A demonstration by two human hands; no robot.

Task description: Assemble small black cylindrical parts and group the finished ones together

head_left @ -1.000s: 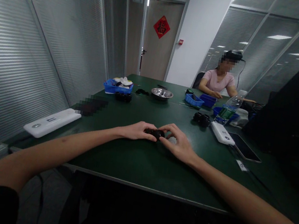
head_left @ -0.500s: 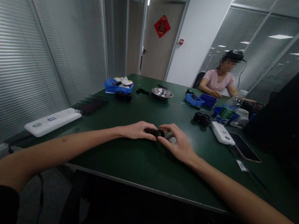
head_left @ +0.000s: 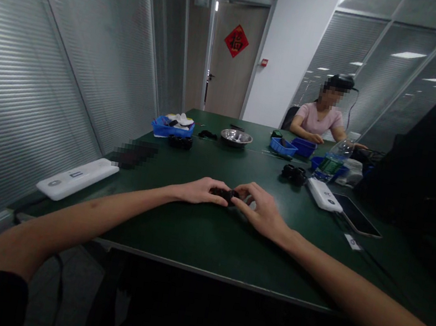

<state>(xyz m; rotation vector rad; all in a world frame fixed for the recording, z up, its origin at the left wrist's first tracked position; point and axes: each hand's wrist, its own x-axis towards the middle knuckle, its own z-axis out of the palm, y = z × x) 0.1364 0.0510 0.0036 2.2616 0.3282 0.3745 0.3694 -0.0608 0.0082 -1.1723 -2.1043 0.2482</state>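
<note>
A small black part [head_left: 222, 193] lies low over the green table [head_left: 188, 236], between my two hands. My left hand [head_left: 202, 190] is closed on its left end, with the thumb along the near side. The thumb and fingers of my right hand [head_left: 258, 208] pinch its right end. What the part is exactly is too dark and small to tell. Farther off stands a shiny metal bowl [head_left: 236, 139] with small pale things in it. Black round parts stand at the back left [head_left: 180, 142] and to the right [head_left: 294, 173].
A blue basket [head_left: 172, 131] holds items at the back left; more blue baskets [head_left: 283, 145] stand back right. A bottle [head_left: 334, 160], white power bank [head_left: 325, 195] and phone [head_left: 356, 214] lie right, another white device [head_left: 77, 178] left. A person [head_left: 319, 116] sits across the table.
The right hand's fingers have shifted slightly at the right end of the black part, which looks a little turned. The left hand has hardly moved.
</note>
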